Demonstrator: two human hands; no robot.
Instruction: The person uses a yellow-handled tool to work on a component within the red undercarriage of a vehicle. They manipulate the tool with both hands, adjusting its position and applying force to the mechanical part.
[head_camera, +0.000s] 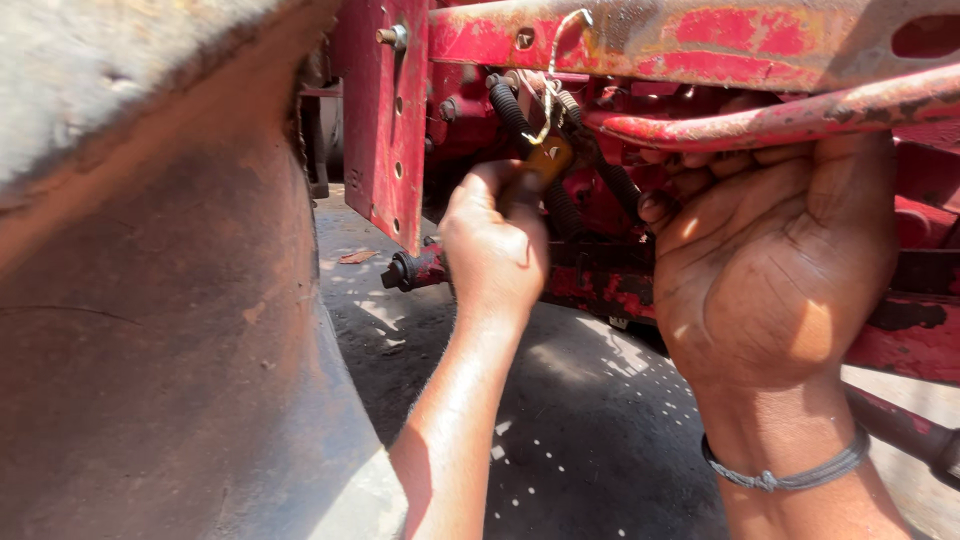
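My left hand (495, 250) is fisted tight around an amber-handled tool (545, 160), while my right hand (775, 265) hooks over a chipped, rusty red bar (780, 118).

- A big, dusty tyre (150, 280) is filling the left side of the view, its surface worn and brown-grey.
- A red upright plate (385, 120) with a row of small holes is standing beside the tyre, a bolt (392, 36) sticking out near its top.
- Grey ground (580, 420) is lying beneath, sunlight dappling it in small spots.
- A dry leaf (357, 257) is resting on the ground behind the plate.
- A dark rod (905, 430) is running off at the lower right.
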